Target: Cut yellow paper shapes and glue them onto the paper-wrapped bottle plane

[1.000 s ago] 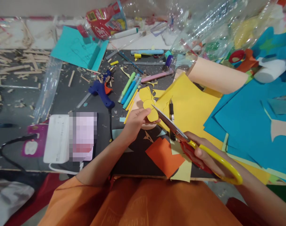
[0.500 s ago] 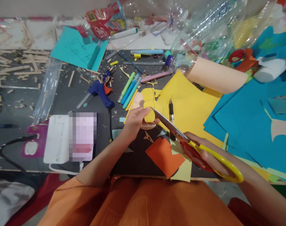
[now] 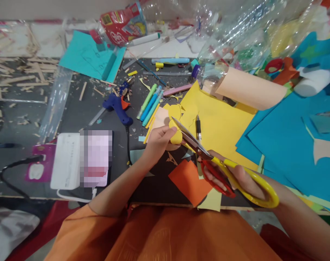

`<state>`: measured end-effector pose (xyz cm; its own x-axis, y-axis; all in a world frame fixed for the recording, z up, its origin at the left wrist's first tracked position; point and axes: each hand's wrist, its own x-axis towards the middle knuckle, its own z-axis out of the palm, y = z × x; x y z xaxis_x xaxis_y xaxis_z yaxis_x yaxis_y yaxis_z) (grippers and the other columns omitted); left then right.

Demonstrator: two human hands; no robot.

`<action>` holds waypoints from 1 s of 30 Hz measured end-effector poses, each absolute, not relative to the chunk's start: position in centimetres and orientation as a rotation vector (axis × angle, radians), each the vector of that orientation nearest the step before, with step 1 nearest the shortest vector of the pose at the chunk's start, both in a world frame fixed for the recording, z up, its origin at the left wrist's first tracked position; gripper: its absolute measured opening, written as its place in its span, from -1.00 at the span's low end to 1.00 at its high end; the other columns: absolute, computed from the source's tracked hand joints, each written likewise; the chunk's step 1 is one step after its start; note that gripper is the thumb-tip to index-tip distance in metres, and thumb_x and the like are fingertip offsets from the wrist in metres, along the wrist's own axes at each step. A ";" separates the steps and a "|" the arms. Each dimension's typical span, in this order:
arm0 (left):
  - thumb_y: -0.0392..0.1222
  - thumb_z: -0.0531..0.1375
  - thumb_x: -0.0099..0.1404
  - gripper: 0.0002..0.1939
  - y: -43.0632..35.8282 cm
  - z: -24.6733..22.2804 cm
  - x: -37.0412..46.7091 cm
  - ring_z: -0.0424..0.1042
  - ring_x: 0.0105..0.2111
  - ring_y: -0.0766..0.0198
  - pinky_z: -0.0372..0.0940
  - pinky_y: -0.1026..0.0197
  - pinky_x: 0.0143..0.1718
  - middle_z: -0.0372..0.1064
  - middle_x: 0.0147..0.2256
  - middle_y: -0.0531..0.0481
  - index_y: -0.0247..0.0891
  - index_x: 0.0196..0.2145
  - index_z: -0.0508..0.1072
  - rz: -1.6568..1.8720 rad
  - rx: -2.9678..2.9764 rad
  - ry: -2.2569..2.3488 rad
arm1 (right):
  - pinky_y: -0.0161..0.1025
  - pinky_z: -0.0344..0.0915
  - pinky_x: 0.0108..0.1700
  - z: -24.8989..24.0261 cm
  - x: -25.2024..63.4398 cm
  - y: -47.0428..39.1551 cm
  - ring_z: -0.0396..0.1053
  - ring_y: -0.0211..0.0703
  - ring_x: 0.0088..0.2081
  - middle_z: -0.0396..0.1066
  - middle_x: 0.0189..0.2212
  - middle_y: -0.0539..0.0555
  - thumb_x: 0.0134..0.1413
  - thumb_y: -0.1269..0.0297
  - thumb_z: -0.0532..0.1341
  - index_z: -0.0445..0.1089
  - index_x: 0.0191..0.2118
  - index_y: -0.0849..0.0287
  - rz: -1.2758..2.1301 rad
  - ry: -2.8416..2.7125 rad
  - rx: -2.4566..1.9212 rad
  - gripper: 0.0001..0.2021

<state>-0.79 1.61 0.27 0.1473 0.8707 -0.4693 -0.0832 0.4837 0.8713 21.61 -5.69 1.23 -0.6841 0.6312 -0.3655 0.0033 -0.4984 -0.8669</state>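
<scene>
Yellow paper has shifted since a second ago: the cut-out (image 3: 176,137) in our left hand (image 3: 159,142) is turned so that one rounded lobe hangs lowest, and the large yellow sheet (image 3: 225,127) beyond now has its far corner further to our left. Our scissors (image 3: 221,164) have changed too, their red and yellow handles spread wider apart than before.

Dark tabletop (image 3: 152,186) shows between our left forearm and the orange paper (image 3: 190,181), down to the front edge (image 3: 170,204) just before our shirt. To the left, the blue glue gun (image 3: 117,108) and the markers (image 3: 151,103) border our working spot; to the right, the pen (image 3: 198,128) lies on the yellow sheet, close to the blades.

Our left thumb presses the cut-out against the fingers beneath, a closed pinch with the lobe jutting past the thumb. Our right hand (image 3: 242,177) curls through both handles, fingers partly spread, and the blade tip lies at the cut-out, just above the left thumb. How far the blades part there, we cannot tell.
</scene>
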 end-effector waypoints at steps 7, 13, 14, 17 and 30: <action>0.12 0.30 -0.03 -0.61 1.5 0.1 -0.9 0.47 -0.60 0.28 0.36 0.33 -0.58 0.41 -0.66 0.02 -0.31 -0.61 0.44 0.817 0.758 1.271 | -0.28 0.17 -0.54 2.8 20.6 -3.7 0.12 -0.33 -0.64 0.18 -0.62 -0.11 -0.03 -0.54 -0.14 0.26 -0.25 0.15 2.288 -1.310 -1.021 -0.24; 0.10 0.32 -0.04 -0.61 1.7 0.3 -0.9 0.40 -0.65 0.35 0.36 0.35 -0.61 0.40 -0.65 0.03 -0.30 -0.64 0.40 0.846 0.741 1.303 | -0.25 0.14 -0.56 3.4 19.5 -3.4 0.12 -0.29 -0.64 0.17 -0.65 -0.10 -0.06 -0.56 -0.14 0.27 -0.32 0.13 2.224 -1.304 -1.097 -0.24; 0.09 0.32 -0.04 -0.62 1.7 0.3 -0.9 0.39 -0.66 0.37 0.35 0.36 -0.62 0.39 -0.66 0.04 -0.30 -0.64 0.40 0.847 0.742 1.296 | -0.24 0.15 -0.56 3.3 19.4 -3.5 0.12 -0.29 -0.64 0.17 -0.66 -0.10 -0.06 -0.56 -0.14 0.25 -0.34 0.12 2.212 -1.300 -1.101 -0.25; 0.07 0.32 -0.03 -0.63 1.6 0.2 -1.0 0.35 -0.69 0.39 0.35 0.37 -0.62 0.35 -0.69 0.07 -0.30 -0.64 0.40 0.850 0.731 1.274 | -0.24 0.16 -0.56 3.0 19.1 -3.6 0.09 -0.32 -0.67 0.18 -0.66 -0.12 -0.06 -0.56 -0.13 0.19 -0.35 0.10 2.204 -1.275 -1.084 -0.28; 0.05 0.25 -0.02 -0.67 1.6 0.5 -0.7 0.53 -0.56 0.20 0.43 0.28 -0.46 0.41 -0.69 -0.01 -0.29 -0.64 0.43 0.719 0.773 1.283 | -0.27 0.06 -0.66 1.4 18.6 -4.7 0.05 -0.31 -0.72 0.18 -0.68 -0.16 0.03 -0.51 -0.13 0.17 -0.18 0.11 2.116 -1.226 -1.038 -0.30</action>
<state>-0.75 1.59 0.46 0.1451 0.8229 -0.5494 -0.0388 0.5596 0.8279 18.60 -4.71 1.43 -0.5972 0.7107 -0.3719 -0.0309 -0.4836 -0.8747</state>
